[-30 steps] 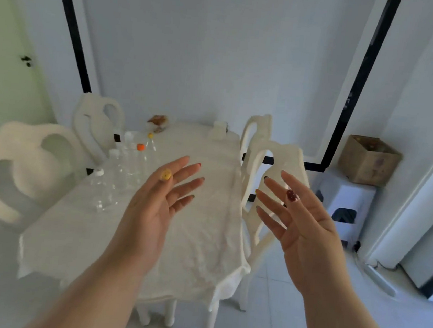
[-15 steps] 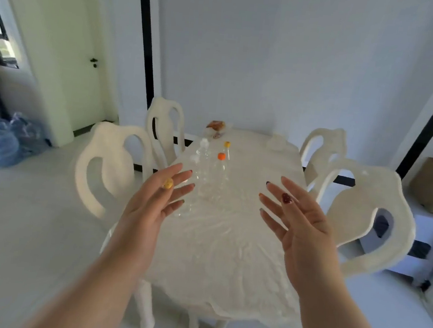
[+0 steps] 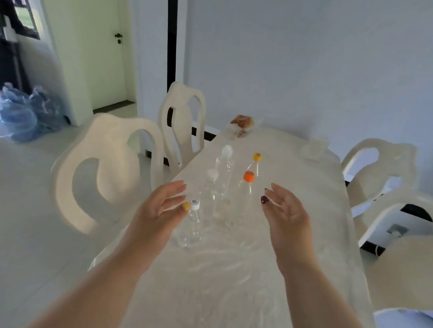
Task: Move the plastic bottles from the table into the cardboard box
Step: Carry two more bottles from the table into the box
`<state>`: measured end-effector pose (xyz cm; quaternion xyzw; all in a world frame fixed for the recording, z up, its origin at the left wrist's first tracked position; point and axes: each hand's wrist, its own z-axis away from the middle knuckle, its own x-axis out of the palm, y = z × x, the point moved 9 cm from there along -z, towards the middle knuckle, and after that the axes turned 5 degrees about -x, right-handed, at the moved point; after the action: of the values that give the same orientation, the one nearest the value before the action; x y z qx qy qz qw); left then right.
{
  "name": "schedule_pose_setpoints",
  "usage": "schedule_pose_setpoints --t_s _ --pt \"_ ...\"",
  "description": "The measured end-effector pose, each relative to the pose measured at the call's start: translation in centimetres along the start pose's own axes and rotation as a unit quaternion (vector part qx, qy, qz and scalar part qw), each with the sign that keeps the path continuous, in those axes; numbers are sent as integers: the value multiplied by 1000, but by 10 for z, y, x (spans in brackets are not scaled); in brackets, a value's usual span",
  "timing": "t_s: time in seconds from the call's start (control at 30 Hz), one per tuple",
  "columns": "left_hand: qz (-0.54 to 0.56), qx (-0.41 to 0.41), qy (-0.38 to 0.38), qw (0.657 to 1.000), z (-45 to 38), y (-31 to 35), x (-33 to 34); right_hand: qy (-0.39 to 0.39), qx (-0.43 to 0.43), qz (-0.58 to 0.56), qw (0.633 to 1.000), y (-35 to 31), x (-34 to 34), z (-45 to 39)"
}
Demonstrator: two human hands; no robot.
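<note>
Several clear plastic bottles stand upright on the white table (image 3: 224,285). The nearest bottle (image 3: 191,228) has a white cap and is just right of my left hand (image 3: 161,210). Behind it stand two taller white-capped bottles (image 3: 223,180), an orange-capped bottle (image 3: 244,196) and a yellow-capped bottle (image 3: 256,162). My right hand (image 3: 287,219) hovers right of the orange-capped one. Both hands are open, palms facing each other, holding nothing. The cardboard box is out of view.
White chairs stand along the table's left side (image 3: 107,171) and right side (image 3: 386,168). A food packet (image 3: 242,122) and a small clear container (image 3: 316,146) sit at the far end. Blue bags (image 3: 22,116) lie on the floor at left, by a door (image 3: 103,39).
The view has swung left and closer to the table, so the cardboard box has left the frame. Both hands have reached forward to either side of the bottles, still holding nothing.
</note>
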<state>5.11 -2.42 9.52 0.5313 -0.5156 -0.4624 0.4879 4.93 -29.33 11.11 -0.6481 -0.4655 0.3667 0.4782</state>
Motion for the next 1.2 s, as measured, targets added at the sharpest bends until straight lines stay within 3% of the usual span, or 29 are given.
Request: schedule_pose_setpoints --t_s 0.17,0.37,0.53,0.83,1.07,1.2 --pt "-93 -74 12 993 -64 -59 9 5 48 100 994 60 18 -74" --pt "-282 -175 -11 943 -110 -130 18 -16 88 216 972 115 41 -123" --pt "-328 -141 7 934 -125 -141 16 -12 85 247 965 135 50 -146" --pt "-260 -125 29 957 -122 -144 13 -5 47 279 959 137 51 -156" --pt "-247 -51 -14 968 -123 -122 26 26 7 309 951 102 20 -126" --pt "-245 15 -87 966 -117 -92 55 68 -27 337 939 59 -14 -93"
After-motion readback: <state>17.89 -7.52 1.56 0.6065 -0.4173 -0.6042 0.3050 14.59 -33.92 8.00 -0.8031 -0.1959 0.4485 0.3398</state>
